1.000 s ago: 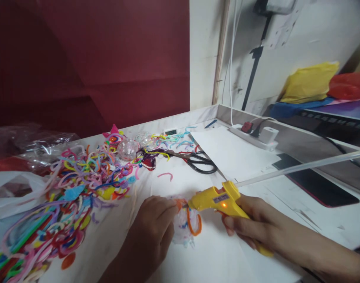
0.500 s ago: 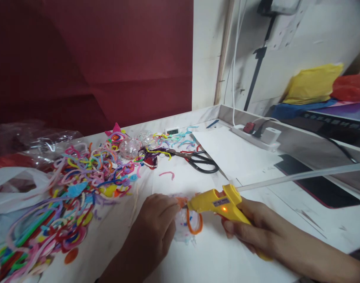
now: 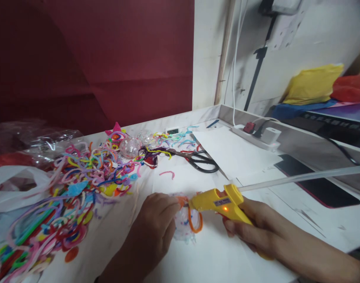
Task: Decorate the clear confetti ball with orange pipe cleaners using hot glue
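My right hand (image 3: 256, 228) is wrapped round the handle of a yellow hot glue gun (image 3: 215, 202), its small orange light lit and a long clear glue stick (image 3: 303, 177) sticking out of the back. The gun's nozzle points left and touches or nearly touches an orange pipe cleaner (image 3: 194, 226) bent into a loop. My left hand (image 3: 156, 222) pinches the other end of that pipe cleaner over a clear, speckled plastic ball (image 3: 182, 230). My left fingers partly cover the ball, and their tips are hard to make out.
A heap of coloured pipe cleaners (image 3: 91, 169) spreads across the left, beside a white plastic bag (image 3: 21, 177). Black-handled scissors (image 3: 202, 162), more clear balls (image 3: 129, 147) and a small digital display (image 3: 172, 131) lie farther back. On the right are a power strip (image 3: 256, 137) and a phone (image 3: 318, 182).
The glue gun and the orange loop have shifted very slightly. Both hands keep their holds.
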Demonstrator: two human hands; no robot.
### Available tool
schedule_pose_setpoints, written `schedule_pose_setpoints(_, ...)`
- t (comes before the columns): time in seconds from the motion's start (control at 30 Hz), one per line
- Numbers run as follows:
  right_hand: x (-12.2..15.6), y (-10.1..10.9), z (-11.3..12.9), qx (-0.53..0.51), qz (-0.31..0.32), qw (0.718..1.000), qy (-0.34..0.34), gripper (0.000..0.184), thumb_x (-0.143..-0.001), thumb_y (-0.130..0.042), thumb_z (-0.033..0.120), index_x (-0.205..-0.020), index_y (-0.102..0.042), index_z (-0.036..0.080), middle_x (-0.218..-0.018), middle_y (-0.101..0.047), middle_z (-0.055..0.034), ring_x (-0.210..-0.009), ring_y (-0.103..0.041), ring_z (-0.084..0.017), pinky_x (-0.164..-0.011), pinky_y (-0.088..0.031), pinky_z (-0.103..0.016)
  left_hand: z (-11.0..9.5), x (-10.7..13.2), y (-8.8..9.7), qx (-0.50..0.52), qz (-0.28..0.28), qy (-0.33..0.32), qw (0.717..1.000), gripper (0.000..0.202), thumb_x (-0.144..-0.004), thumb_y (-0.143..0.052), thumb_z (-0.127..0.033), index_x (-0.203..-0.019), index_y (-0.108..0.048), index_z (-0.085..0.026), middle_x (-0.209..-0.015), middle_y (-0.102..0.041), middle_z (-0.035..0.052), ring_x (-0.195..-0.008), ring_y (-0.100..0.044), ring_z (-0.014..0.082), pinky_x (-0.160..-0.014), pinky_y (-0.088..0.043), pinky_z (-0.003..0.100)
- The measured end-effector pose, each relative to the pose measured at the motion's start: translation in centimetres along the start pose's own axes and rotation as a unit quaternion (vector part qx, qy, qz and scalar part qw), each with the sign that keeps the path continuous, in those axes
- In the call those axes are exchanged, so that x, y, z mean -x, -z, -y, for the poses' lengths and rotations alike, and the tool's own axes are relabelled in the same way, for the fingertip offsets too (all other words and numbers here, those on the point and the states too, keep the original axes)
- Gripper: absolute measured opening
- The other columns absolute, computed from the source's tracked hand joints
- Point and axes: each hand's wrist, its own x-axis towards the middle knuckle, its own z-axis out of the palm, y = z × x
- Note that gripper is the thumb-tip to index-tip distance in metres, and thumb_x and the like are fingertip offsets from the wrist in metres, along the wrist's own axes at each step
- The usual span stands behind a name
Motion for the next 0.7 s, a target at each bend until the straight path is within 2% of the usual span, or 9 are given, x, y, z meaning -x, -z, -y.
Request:
schedule_pose_setpoints(0.3,0.4,-0.6,0.2,0.091,-0.038,0.994,0.055,0.022,-0.085,-0.051,0.043,-0.085,-0.055,0.022,-0.067,-0.049,0.0016,-0.053,-0.042,-0.012,-0.045,-0.036,-0.022,0.0,-0.2,0.1,0.000,-0.019,-0.005,1.000,0.036,-0.083,-0.040,-0.004,-0.106,-0.064,-0.016,-0.104,-0.070,0.0084,-0.096,-0.062,0.0219,-0.089,-0.051,0.043)
schedule_pose_setpoints(0.5,0.6,-1.1,0.5,0.121,-0.063,0.985,0.101,0.020,-0.087,-0.048,0.039,-0.084,-0.059,0.023,-0.075,-0.061,-0.0024,-0.065,-0.053,-0.017,-0.056,-0.045,-0.024,-0.2,-0.3,0.3,0.005,-0.015,-0.005,1.000,0.036,-0.082,-0.039,-0.002,-0.106,-0.064,-0.014,-0.104,-0.070,0.0085,-0.097,-0.061,0.0214,-0.089,-0.051,0.042)
schedule_pose_setpoints(0.7,0.6,-0.9,0.1,0.125,-0.079,0.984,0.098,0.020,-0.088,-0.048,0.039,-0.088,-0.061,0.023,-0.087,-0.068,-0.0052,-0.077,-0.061,-0.023,-0.064,-0.049,-0.028,-0.1,-0.2,0.2,0.009,-0.011,-0.001,1.000,0.037,-0.081,-0.040,-0.002,-0.106,-0.065,-0.014,-0.103,-0.070,0.0093,-0.096,-0.061,0.0219,-0.089,-0.051,0.043)
